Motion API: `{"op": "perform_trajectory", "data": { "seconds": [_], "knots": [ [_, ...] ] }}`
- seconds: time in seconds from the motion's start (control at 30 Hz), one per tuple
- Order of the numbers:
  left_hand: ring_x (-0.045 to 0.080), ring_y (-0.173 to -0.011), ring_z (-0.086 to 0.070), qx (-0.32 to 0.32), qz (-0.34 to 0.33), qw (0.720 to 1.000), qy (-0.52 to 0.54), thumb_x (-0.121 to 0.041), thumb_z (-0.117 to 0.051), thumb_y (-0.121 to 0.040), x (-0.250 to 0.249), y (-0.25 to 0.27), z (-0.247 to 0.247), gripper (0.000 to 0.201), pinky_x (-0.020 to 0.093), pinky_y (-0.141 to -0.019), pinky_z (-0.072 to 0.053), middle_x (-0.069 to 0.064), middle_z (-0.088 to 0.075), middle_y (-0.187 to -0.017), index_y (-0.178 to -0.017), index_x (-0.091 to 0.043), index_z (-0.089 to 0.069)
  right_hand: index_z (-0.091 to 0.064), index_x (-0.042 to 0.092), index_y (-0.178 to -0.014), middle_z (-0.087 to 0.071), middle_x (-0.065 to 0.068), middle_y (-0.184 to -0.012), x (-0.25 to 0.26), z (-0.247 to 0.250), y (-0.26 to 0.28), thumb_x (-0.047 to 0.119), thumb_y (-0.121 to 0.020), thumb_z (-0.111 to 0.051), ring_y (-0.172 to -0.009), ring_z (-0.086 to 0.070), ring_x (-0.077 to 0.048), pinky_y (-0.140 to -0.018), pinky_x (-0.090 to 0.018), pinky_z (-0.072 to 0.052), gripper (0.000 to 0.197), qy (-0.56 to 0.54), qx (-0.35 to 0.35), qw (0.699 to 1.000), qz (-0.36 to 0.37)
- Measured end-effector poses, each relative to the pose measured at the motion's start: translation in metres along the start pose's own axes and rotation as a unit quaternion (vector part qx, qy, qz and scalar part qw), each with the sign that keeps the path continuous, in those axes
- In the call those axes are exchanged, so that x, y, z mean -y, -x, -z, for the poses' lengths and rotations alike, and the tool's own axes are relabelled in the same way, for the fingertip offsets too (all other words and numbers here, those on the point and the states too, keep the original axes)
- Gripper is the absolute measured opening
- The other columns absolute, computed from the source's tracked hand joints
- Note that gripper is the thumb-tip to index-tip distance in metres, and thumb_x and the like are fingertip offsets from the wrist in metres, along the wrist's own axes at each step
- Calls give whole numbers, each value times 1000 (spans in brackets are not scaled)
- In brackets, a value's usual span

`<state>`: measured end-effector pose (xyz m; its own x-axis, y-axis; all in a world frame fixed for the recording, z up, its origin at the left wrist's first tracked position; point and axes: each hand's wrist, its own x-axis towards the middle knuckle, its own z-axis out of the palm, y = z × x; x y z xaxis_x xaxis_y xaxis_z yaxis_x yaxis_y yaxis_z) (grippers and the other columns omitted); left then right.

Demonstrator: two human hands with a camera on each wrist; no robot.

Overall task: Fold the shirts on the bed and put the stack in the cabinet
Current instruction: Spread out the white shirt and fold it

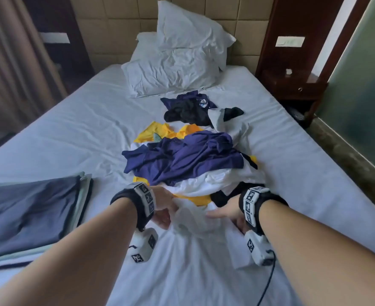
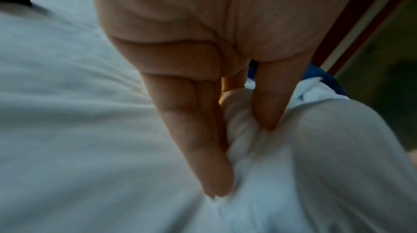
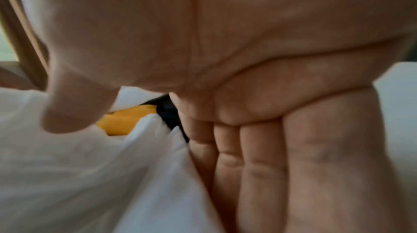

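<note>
a few folded shirts (image 1: pixel 29 215) sit stacked on the bed (image 1: pixel 71 133); the loose pile (image 1: pixel 186 160) remains. my left hand (image 1: pixel 164 208) and right hand (image 1: pixel 228 214) each have a grip holding a white shirt (image 1: pixel 193 219); cabinet not reached.

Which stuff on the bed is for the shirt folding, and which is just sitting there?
For the job:
white shirt, pinched by the left hand and right hand
unfolded pile
dark clothes behind it
folded stack

Just there:
pillows
nightstand
curtain
</note>
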<state>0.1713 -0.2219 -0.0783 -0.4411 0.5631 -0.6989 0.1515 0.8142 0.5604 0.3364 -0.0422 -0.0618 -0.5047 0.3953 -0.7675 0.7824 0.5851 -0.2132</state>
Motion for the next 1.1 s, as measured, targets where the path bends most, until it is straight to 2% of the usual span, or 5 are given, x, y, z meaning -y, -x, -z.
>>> {"op": "perform_trajectory", "data": {
  "seconds": [0.17,0.27,0.53,0.93,1.1],
  "knots": [
    [33,-87,-73,-42,-23,968,247,3,-56,-97,-30,-38,16,12,49,-84,-61,22,-74,-98,-105,1,-65,-72,14,-114,-70,-7,-108,23,17,-41,55,-77,-73,-95,-66,-25,-84,-30,-52,55,130,-53,987,79],
    [29,-82,-62,-167,-150,918,326,-5,-68,-84,-98,-39,70,12,48,-89,-56,22,-63,-89,-93,-10,-61,-69,12,-118,-68,-3,-97,51,94,-40,30,-87,-67,-100,-64,-26,-82,-29,-52,36,-151,-181,959,159],
    [9,-67,-58,-249,-519,658,486,17,-54,-87,-264,120,204,29,23,-80,-50,0,-58,-76,-84,-11,-50,-70,22,-94,-71,8,-78,129,300,155,32,-88,-63,-77,-68,-16,-77,-31,-57,13,-526,-496,563,400],
    [23,-76,-58,-241,-454,768,381,10,-50,-90,-195,195,126,27,39,-66,-60,11,-56,-82,-79,-15,-53,-68,12,-104,-72,-10,-92,70,147,151,20,-95,-69,-74,-67,-28,-76,-42,-57,12,-310,-240,871,295],
    [19,-73,-64,-241,-418,829,283,0,-67,-92,-191,215,110,13,36,-69,-62,7,-62,-79,-87,-10,-60,-64,18,-98,-67,-8,-100,56,137,184,22,-98,-63,-88,-65,-28,-80,-36,-48,4,-337,-195,869,305]
  ]
}}
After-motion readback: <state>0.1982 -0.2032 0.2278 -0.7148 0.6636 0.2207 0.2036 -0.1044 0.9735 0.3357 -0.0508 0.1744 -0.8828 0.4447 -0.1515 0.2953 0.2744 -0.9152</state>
